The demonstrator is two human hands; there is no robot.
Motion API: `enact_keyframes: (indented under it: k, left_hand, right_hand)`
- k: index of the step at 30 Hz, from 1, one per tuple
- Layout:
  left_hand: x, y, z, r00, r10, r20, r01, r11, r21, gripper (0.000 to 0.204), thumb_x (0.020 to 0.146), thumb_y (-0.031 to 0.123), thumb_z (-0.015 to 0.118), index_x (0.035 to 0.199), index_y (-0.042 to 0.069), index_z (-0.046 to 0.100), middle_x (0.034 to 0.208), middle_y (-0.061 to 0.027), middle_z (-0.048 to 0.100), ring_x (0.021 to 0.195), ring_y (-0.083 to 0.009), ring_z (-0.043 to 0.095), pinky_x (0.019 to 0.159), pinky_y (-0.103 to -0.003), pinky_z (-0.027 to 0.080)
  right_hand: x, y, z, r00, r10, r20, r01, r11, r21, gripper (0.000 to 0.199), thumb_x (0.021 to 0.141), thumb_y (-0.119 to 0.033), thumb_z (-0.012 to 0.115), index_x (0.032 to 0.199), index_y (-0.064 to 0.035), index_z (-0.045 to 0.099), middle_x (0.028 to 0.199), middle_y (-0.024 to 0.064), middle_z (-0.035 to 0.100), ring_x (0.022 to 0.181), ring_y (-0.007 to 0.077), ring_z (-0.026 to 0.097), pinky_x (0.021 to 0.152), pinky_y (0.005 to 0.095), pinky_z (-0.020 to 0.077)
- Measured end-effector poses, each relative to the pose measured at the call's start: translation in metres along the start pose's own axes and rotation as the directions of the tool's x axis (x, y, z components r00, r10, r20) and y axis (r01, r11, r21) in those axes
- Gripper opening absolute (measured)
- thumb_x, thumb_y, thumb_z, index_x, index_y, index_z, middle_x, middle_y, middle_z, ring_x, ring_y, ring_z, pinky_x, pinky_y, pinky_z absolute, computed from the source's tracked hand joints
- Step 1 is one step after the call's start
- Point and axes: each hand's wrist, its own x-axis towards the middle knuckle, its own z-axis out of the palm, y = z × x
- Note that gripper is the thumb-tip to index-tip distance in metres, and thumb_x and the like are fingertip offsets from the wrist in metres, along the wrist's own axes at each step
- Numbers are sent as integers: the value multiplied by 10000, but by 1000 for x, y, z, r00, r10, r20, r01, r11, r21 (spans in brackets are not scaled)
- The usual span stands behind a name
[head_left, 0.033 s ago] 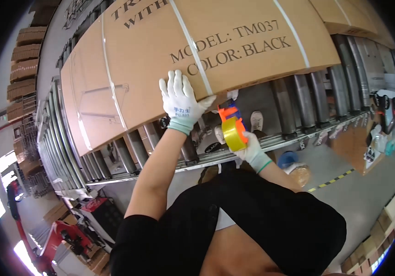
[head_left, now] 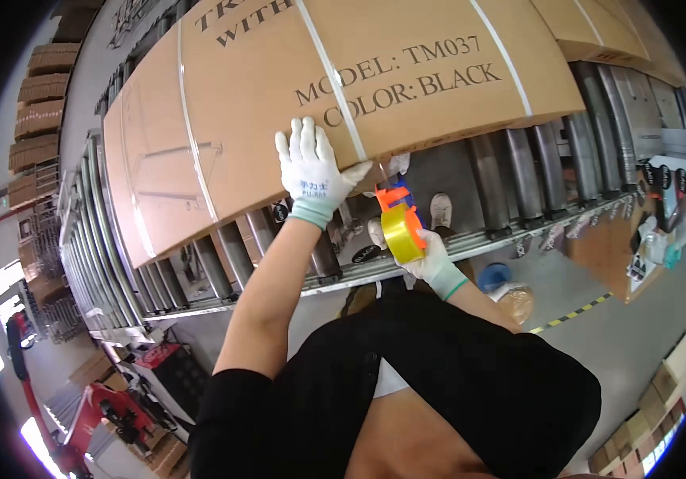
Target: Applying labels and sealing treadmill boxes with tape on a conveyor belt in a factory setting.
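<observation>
A large brown cardboard box [head_left: 255, 120], bound with white straps, lies flat on a roller conveyor [head_left: 482, 180]. My left hand [head_left: 308, 169], in a white glove, rests on the box's top at its near edge. Its fingers are stretched out and its thumb points right along the edge. Just below that edge, my right hand [head_left: 430, 258], also gloved, grips an orange and blue tape dispenser [head_left: 395, 195] loaded with a yellow roll of tape [head_left: 402, 236]. The dispenser's front end is close to the box's near side. The glove and the roll hide its handle.
Another cardboard box [head_left: 598, 36] sits farther right on the rollers. Stacked flat cartons [head_left: 39, 116] stand at the far left. A red pallet jack [head_left: 91, 415] is at the lower left. On the floor at right are a blue round object [head_left: 494, 277] and a yellow-black stripe [head_left: 570, 314].
The view has shifted slightly. My left hand stays flat on the box, and my right hand with the tape dispenser sits marginally lower against the box edge.
</observation>
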Motion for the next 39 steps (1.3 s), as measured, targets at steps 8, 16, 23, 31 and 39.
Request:
enact_keyframes:
  k: [8,16,23,31,39]
  left_hand:
    - [3,4,-26,973,-98,207,73,989,128,946,612,639,744,1169,-101,554,1318,-229,496,1294,-378,404,1107,-539,229]
    - [-3,-10,-34,973,-83,213,64,993,95,760,768,599,618,1206,-21,587,1368,-203,489,1314,-361,401,1110,-537,233]
    - [-12,-31,-23,960,-160,-231,49,904,-424,135,802,122,640,903,57,579,1054,-129,611,1023,-353,567,904,-428,452]
    - [35,-61,-69,607,-650,458,717,199,-668,274,911,239,595,961,-22,662,948,-69,676,919,-151,615,893,-319,474]
    - [116,-65,-146,768,-360,530,491,-200,-848,435,964,392,532,1035,-10,680,1013,-101,677,1072,-154,572,1003,-318,393]
  right_hand:
    - [18,2,15,964,-2,-267,-17,997,-69,343,935,-329,403,1143,-87,531,1009,101,651,877,271,635,718,459,509]
    - [-127,47,118,971,236,-29,-230,964,136,305,959,-274,439,1088,-43,591,968,98,632,865,257,601,779,426,530]
    - [-144,26,227,961,116,250,-91,990,-109,404,984,-352,402,1130,-12,563,1010,131,612,898,290,616,797,459,575]
    - [-32,-22,324,705,111,701,130,951,-281,421,937,-325,410,1154,17,526,1023,210,593,897,361,617,819,566,547]
    - [-101,-40,335,434,-173,884,894,-40,-446,624,752,-90,621,1338,12,434,1051,120,625,820,194,647,796,331,525]
